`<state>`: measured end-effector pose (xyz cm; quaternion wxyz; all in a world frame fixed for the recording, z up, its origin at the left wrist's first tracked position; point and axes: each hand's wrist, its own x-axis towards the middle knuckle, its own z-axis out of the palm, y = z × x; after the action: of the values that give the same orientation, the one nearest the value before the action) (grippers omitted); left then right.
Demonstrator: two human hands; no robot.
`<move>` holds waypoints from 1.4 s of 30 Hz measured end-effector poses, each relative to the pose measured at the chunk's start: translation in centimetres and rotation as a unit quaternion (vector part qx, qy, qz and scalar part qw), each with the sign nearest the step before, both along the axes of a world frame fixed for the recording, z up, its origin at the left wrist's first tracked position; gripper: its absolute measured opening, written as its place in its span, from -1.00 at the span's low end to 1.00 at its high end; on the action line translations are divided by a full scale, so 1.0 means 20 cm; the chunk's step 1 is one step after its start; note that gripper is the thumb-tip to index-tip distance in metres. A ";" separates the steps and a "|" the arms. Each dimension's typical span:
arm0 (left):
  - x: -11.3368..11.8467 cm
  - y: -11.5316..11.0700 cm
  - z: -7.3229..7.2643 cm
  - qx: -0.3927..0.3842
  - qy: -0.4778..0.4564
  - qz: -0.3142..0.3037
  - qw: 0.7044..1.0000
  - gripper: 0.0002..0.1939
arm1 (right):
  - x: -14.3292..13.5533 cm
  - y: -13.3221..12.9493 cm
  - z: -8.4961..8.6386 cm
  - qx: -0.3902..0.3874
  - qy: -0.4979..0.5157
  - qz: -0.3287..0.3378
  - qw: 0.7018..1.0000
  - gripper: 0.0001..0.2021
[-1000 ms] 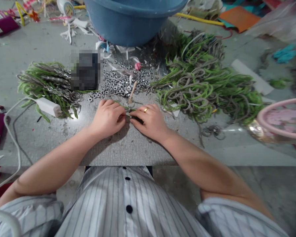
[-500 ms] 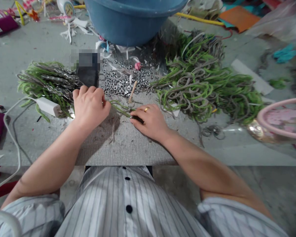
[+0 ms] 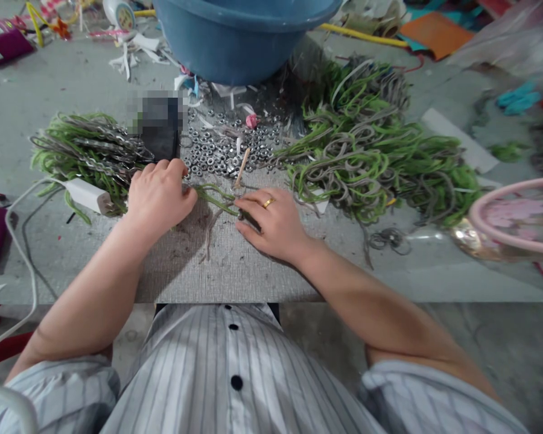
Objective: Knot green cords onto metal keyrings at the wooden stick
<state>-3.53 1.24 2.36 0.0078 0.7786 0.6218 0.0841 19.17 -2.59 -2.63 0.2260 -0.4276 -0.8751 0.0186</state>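
Observation:
A thin green and grey cord [image 3: 215, 196] stretches across the table mat between my two hands. My left hand [image 3: 160, 196] is closed on its left end, the thumb pressed against the curled fingers. At the other end, the thumb and forefinger of my right hand [image 3: 276, 223] close around the cord, beside a small shiny metal piece [image 3: 240, 214] that looks like a nut. The right palm hides part of it. Just beyond the right fingertips lies a wooden stick [image 3: 243, 167]. Many loose metal nuts [image 3: 212, 150] are scattered behind the cord.
A blue basin [image 3: 244, 42] stands at the back. Green and grey cords [image 3: 366, 150] are heaped on the right, and a bundle of cords with metal parts [image 3: 85, 150] lies left. Near it are a dark phone-like object [image 3: 160, 135] and a white charger [image 3: 89, 196].
My left hand has shifted slightly left and down, with the cord still in it. The right thumb and forefinger have parted a little, showing more of the metal piece.

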 end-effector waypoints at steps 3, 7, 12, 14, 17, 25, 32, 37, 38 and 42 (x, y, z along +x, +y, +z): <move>0.00 -0.01 0.05 -0.087 0.049 0.003 0.995 -0.68 | -0.02 -0.02 0.01 -0.008 -0.042 0.049 0.998 -0.56; 0.00 -0.02 0.09 -0.158 0.127 0.002 0.979 -0.70 | -0.04 -0.02 0.01 -0.057 -0.092 0.064 0.992 -0.43; 0.00 -0.02 0.10 -0.194 0.189 -0.009 0.963 -0.74 | -0.06 0.00 0.03 -0.119 -0.121 0.087 0.982 -0.36; 0.00 -0.01 0.09 -0.195 0.188 -0.008 0.963 -0.76 | -0.06 0.00 0.04 -0.128 -0.122 0.093 0.980 -0.38; 0.00 0.00 0.08 -0.152 0.112 0.021 0.982 -0.81 | -0.05 0.00 0.04 -0.134 -0.123 0.094 0.979 -0.41; 0.04 0.02 0.08 -0.169 -0.561 0.076 0.807 -0.86 | -0.06 0.00 0.05 -0.153 -0.126 0.091 0.976 -0.42; 0.13 -0.05 0.01 -0.356 -0.657 0.021 0.665 -0.85 | -0.02 0.02 0.01 -0.076 -0.019 0.104 0.991 -0.46; 0.19 -0.09 -0.03 -0.359 -0.649 0.048 0.669 -0.86 | 0.00 0.02 -0.01 0.043 0.096 0.074 0.992 -0.58; 0.20 -0.09 -0.03 -0.360 -0.645 0.053 0.672 -0.87 | 0.00 0.02 -0.01 0.060 0.106 0.067 0.990 -0.59; 0.22 -0.10 -0.04 -0.359 -0.630 0.056 0.686 -0.89 | -0.01 0.02 0.00 0.088 0.115 0.045 0.988 -0.65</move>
<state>0.83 -0.78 1.62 0.6723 0.4434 0.4954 0.3255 18.88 -2.14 -2.56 0.3610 -0.3612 -0.8598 0.0013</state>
